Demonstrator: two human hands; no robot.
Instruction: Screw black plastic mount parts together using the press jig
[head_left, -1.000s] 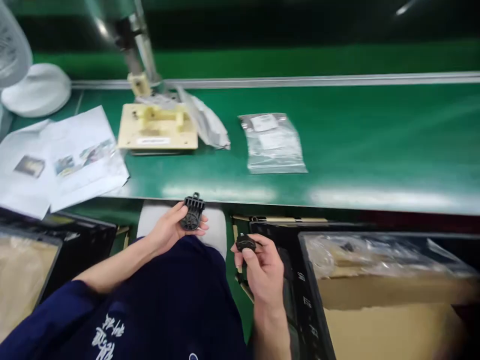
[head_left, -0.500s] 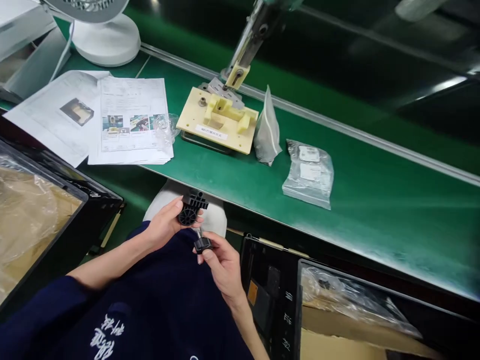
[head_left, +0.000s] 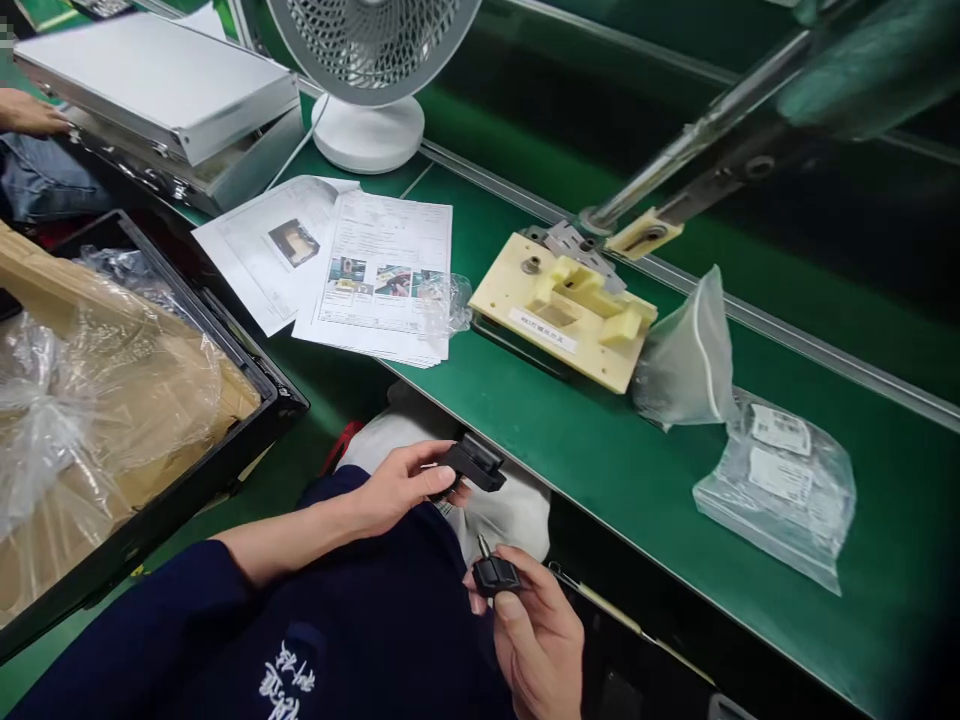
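My left hand [head_left: 409,488] is closed round a black plastic part [head_left: 477,464], held just off the bench's front edge with a block-like side showing. Lower and to the right, my right hand [head_left: 536,625] pinches a black knob with a metal stud [head_left: 495,574], its stud pointing up and away from me. Knob and plastic part are apart, with a gap between them. Beyond my hands on the green bench sits a cream-coloured fixture [head_left: 562,318] with a raised yellow holder and a printed label.
Printed sheets [head_left: 382,270] lie left of the fixture, a white fan [head_left: 367,130] behind them. Two plastic bags [head_left: 694,350] are on its right. A black crate [head_left: 277,400] with cardboard stands at left. A silver case [head_left: 157,80] is back left, near another person's hand [head_left: 34,112].
The view has swung left, so the silver case and fan show more. My hands have moved apart, the knob now farther from the plastic part, which is turned to another side.
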